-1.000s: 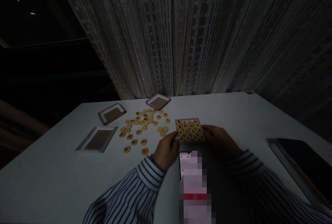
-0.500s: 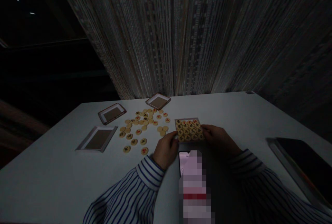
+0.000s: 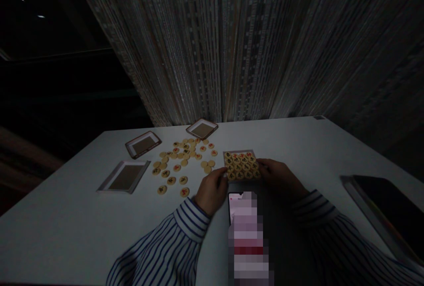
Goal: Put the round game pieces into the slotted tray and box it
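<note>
A shallow box (image 3: 239, 152) full of Chinese chess pieces (image 3: 245, 167) in neat rows, marked in black and red, is between my two hands. My left hand (image 3: 212, 190) grips its left edge near the front corner with thumb and fingers. On the opposite side, my right hand (image 3: 280, 176) pinches the right edge. The fingers' undersides are hidden. Left of the box lie loose round pieces (image 3: 184, 162), some face up with characters, others blank side up. Just in front of the box, a lit phone (image 3: 236, 208) lies between my forearms, its screen mostly pixelated.
Three box parts lie on the white table (image 3: 82, 215): a lidlike tray (image 3: 115, 192) at left, another tray (image 3: 143, 145) behind it, and a third (image 3: 202, 129) near the back edge. A dark flat object (image 3: 391, 211) rests at right. A patterned curtain (image 3: 232, 47) hangs behind.
</note>
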`<state>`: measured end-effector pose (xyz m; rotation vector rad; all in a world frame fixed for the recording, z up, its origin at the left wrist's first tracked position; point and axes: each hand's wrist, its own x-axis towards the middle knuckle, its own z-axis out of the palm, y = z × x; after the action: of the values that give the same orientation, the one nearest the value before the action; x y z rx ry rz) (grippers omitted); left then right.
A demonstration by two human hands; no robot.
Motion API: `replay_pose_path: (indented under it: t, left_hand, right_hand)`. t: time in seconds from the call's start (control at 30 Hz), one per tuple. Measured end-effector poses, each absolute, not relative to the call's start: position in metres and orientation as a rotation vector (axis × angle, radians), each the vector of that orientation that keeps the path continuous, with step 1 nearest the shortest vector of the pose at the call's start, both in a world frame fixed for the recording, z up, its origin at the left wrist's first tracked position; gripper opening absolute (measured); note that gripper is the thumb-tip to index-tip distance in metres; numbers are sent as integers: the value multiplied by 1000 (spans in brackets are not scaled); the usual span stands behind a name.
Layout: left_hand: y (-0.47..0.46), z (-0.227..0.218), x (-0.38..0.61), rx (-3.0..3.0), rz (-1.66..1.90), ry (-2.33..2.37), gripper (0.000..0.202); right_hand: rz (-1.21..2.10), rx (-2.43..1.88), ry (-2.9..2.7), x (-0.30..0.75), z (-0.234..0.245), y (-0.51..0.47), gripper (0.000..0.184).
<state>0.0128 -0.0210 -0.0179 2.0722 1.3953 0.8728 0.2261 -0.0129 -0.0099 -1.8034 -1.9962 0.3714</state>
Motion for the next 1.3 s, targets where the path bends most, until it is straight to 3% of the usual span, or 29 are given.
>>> replay_pose_path:
  t: [0.97,1.3]
  left_hand:
    - [-23,-17,13,2065,900,1438,28]
    - [-23,-15,12,2085,924,1438,17]
  right_hand:
    - [379,-1818,-1961,223,-7,-15,38]
    - [427,-1811,-1910,224,-5,-16,38]
